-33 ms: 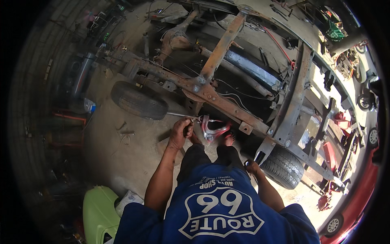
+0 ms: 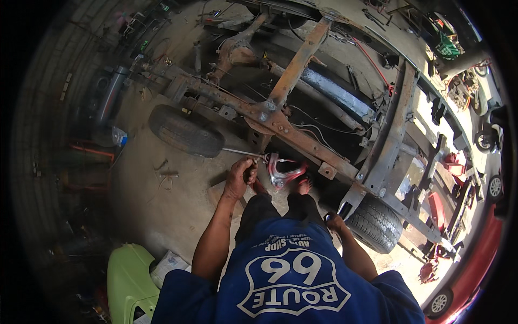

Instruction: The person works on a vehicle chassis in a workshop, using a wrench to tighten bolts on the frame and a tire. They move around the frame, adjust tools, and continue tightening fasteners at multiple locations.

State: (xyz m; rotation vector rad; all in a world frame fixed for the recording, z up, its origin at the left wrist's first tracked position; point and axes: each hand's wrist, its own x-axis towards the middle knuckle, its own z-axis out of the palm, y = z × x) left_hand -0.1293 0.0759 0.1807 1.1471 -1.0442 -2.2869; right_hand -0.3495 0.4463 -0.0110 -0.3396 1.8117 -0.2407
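My left hand (image 2: 239,178) is closed, with thumb and fingers curled together beside the end of a thin metal rod (image 2: 237,152). What it grips is too small to make out. Just to its right, between my feet, a red and grey A-shaped suspension control arm (image 2: 284,174) sits low by the floor. My right hand (image 2: 335,221) is curled round a small dark metal piece, only whose shiny round end shows, close to my right thigh. A wheel with a black tyre (image 2: 376,224) is right of that hand. Ahead stretches a rusty vehicle chassis frame (image 2: 297,137).
Another tyre (image 2: 186,132) leans under the frame at left. A blue-grey tube (image 2: 337,92) lies inside the frame. A light green body panel (image 2: 129,281) stands at lower left, a red car (image 2: 469,270) at far right. Loose tools (image 2: 168,175) lie on the concrete floor.
The view has shifted very slightly, so the frame and green panel sit a little differently. Both hands keep their places and their grip.
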